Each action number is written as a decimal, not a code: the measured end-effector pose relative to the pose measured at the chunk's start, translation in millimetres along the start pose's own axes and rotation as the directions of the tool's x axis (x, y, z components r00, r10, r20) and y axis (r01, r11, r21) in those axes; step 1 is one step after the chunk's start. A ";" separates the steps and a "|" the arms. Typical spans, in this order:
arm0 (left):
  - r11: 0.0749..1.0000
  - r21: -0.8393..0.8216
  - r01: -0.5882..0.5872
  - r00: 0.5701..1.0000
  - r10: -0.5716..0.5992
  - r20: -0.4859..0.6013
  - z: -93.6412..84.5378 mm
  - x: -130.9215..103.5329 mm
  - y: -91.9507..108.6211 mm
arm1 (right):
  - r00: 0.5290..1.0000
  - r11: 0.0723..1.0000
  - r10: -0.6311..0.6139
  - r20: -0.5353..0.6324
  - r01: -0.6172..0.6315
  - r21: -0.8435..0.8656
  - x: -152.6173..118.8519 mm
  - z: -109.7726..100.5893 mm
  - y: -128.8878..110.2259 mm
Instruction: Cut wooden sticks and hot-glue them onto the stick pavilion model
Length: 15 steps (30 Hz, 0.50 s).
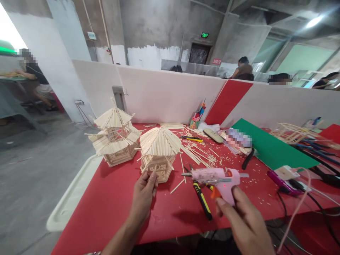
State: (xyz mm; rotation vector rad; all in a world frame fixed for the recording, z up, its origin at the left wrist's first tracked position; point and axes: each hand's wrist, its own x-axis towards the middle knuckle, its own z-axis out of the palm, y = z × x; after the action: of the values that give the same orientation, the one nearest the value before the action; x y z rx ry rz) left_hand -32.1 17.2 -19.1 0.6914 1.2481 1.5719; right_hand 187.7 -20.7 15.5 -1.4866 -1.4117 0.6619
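My right hand point(244, 216) is wrapped around the handle of a pink hot glue gun point(209, 175), fingers by its orange trigger. The gun's metal nozzle points left, a short way from a small stick-built pavilion model point(160, 143). Against the lower front of that model, my left hand point(146, 187) is closed in a pinch; whether it grips the model itself or a thin stick there cannot be made out. Further left stands a larger two-tiered pavilion model point(115, 136) of the same pale wooden sticks. Beneath the glue gun lie black-and-yellow-handled pliers point(202, 202).
Loose sticks point(192, 154) and scraps litter the red table point(114, 205). Behind them are a yellow cutter point(191, 139) and a pen cup point(194, 122). A green board point(268, 145), a power strip point(285, 182) and cables occupy the right. A white partition point(159, 92) rises behind; people sit beyond.
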 end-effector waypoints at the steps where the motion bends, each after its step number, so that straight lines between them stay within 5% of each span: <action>1: 1.000 -0.009 0.008 1.000 -0.008 -0.002 -1.4 0.7 0.6 | 0.996 0.995 -0.088 -0.026 0.086 -0.060 -2.5 11.0 -7.2; 3: 0.999 -0.027 0.022 1.000 -0.022 0.003 -3.4 1.5 1.0 | 0.948 0.931 -0.304 -0.093 0.275 -0.240 -2.9 33.0 -16.7; 5: 0.999 -0.040 0.025 1.000 -0.025 0.018 -4.2 1.2 1.4 | 0.837 0.799 -0.519 -0.176 0.402 -0.446 1.9 52.8 -20.1; 7: 0.998 -0.060 0.035 0.999 -0.032 0.039 -3.8 -0.1 2.8 | 0.702 0.663 -0.676 -0.227 0.444 -0.603 8.9 68.5 -19.4; 9: 0.994 -0.089 0.059 0.997 -0.054 0.052 -2.8 -1.5 5.5 | 0.621 0.573 -0.750 -0.228 0.439 -0.692 15.5 79.5 -17.5; 15: 0.984 -0.146 0.101 0.994 -0.093 0.062 -1.2 -1.2 10.5 | 0.595 0.499 -0.779 -0.199 0.396 -0.771 24.3 94.6 -15.7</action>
State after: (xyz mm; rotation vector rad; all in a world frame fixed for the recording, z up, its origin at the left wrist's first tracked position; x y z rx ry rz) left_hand -36.2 15.6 -9.4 0.5662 1.0952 1.5377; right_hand 102.5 25.6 -3.5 -1.3290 -1.6371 -0.7860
